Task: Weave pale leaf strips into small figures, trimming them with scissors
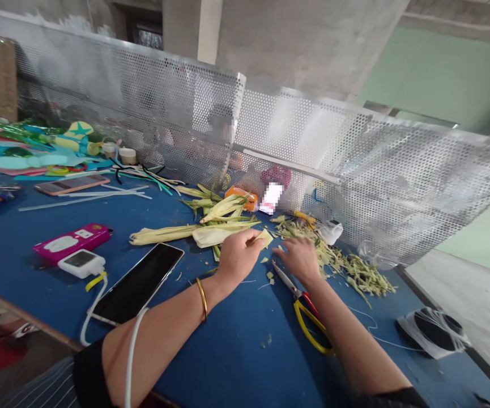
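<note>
My left hand (238, 258), with a gold bangle on its wrist, pinches a small pale piece of corn husk (265, 238) between thumb and fingers. To its right, my right hand (299, 258) is held palm down with thumb and fingers apart, holding nothing I can see. Below it lie scissors (306, 314) with yellow and red handles, partly covered by my right forearm. Long corn husks (219, 229) lie in a loose pile behind my left hand. A heap of shredded husk strips (366, 275) spreads beyond and to the right of my right hand.
A black phone (140, 283), a power bank with a cable (82, 262) and a magenta device (72, 242) lie left. A thread spool (434, 331) stands right. Perforated metal panels (177, 107) rise behind the blue table (228, 362). Coloured craft pieces (19, 161) fill the far left.
</note>
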`<control>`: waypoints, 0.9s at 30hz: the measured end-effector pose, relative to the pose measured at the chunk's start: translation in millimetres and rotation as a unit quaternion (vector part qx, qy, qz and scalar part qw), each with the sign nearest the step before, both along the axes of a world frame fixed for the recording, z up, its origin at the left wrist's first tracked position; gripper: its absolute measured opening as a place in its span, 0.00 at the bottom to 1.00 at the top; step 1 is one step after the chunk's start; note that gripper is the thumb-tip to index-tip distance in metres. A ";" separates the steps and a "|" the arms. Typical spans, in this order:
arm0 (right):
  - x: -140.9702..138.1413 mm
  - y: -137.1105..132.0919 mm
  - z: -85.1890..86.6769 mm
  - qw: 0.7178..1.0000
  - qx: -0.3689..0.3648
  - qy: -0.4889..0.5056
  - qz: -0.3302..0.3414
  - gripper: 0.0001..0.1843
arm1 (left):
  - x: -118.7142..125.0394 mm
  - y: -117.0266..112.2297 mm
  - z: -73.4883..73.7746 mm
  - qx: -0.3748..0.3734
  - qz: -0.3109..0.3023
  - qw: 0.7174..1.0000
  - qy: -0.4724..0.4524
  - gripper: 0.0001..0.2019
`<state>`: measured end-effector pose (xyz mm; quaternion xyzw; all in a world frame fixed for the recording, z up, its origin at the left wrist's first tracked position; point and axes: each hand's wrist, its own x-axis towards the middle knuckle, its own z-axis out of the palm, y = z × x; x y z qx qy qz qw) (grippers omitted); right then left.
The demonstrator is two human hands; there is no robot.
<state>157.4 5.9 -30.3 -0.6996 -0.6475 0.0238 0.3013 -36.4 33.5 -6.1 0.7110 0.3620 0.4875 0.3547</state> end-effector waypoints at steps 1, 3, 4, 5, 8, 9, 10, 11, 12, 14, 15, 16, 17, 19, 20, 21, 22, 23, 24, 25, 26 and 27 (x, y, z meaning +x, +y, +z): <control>1.7 -5.2 2.2 0.999 0.025 0.010 -0.038 0.23 | 1.2 -1.9 -1.1 0.000 -0.019 1.000 0.005 0.08; 3.6 -20.1 8.5 0.993 0.057 0.043 -0.095 0.27 | 3.8 -7.4 -3.3 0.009 -0.062 0.998 0.009 0.06; 2.3 -29.6 11.7 0.990 0.064 0.069 -0.108 0.29 | 5.0 -11.1 -4.5 0.024 -0.084 0.996 0.011 0.06; -0.8 -40.0 14.3 0.981 0.068 0.153 -0.098 0.29 | 6.2 -15.3 -5.8 0.047 -0.105 0.993 0.012 0.06; -17.4 -70.9 15.8 0.892 -0.052 0.449 -0.020 0.31 | 9.1 -28.7 -10.1 0.169 -0.176 0.970 0.020 0.08; -23.1 -79.6 14.1 0.847 -0.098 0.522 0.013 0.30 | 9.8 -32.5 -11.9 0.216 -0.200 0.955 0.026 0.10; -27.9 -86.9 11.5 0.805 -0.126 0.578 0.032 0.29 | 10.6 -35.7 -13.7 0.261 -0.224 0.938 0.035 0.11; -31.5 -92.6 8.6 0.770 -0.137 0.622 0.040 0.26 | 11.3 -38.0 -15.7 0.300 -0.246 0.920 0.047 0.11; -33.7 -96.8 5.5 0.744 -0.134 0.654 0.043 0.23 | 12.1 -39.6 -17.7 0.334 -0.261 0.904 0.060 0.11; -34.7 -101.1 0.5 0.719 -0.102 0.687 0.040 0.17 | 13.9 -40.7 -21.6 0.379 -0.277 0.879 0.080 0.11; -34.0 -101.6 -1.1 0.714 -0.087 0.693 0.039 0.15 | 14.8 -40.6 -23.4 0.392 -0.278 0.873 0.084 0.12; -33.0 -101.3 -2.0 0.712 -0.077 0.697 0.039 0.14 | 15.6 -40.3 -25.1 0.399 -0.276 0.870 0.085 0.13; -31.9 -100.6 -2.4 0.710 -0.076 0.699 0.041 0.14 | 16.4 -39.9 -26.5 0.400 -0.272 0.871 0.083 0.14; -30.2 -98.9 -2.1 0.700 -0.092 0.706 0.051 0.14 | 17.5 -39.5 -28.5 0.387 -0.265 0.881 0.071 0.15; -29.5 -98.2 -1.9 0.696 -0.103 0.708 0.060 0.15 | 17.9 -39.3 -29.0 0.375 -0.261 0.888 0.063 0.15; -29.0 -97.7 -1.8 0.693 -0.111 0.709 0.070 0.16 | 18.1 -39.2 -29.2 0.361 -0.257 0.895 0.053 0.16; -28.6 -97.6 -1.8 0.691 -0.114 0.710 0.078 0.17 | 18.2 -39.0 -29.0 0.348 -0.253 0.902 0.042 0.16; -28.1 -97.7 -2.0 0.689 -0.113 0.711 0.085 0.17 | 18.1 -38.6 -28.6 0.337 -0.251 0.907 0.033 0.17; -27.7 -98.0 -2.4 0.689 -0.106 0.711 0.089 0.18 | 17.9 -38.0 -28.1 0.329 -0.249 0.911 0.026 0.18; -27.4 -98.5 -2.7 0.691 -0.099 0.711 0.090 0.18 | 17.7 -37.1 -27.5 0.322 -0.247 0.913 0.022 0.19; -27.3 -99.2 -3.0 0.695 -0.091 0.708 0.088 0.18 | 17.6 -36.1 -27.0 0.316 -0.245 0.916 0.022 0.20; -27.5 -99.9 -3.3 0.702 -0.083 0.702 0.086 0.18 | 17.5 -34.9 -26.8 0.309 -0.242 0.920 0.023 0.20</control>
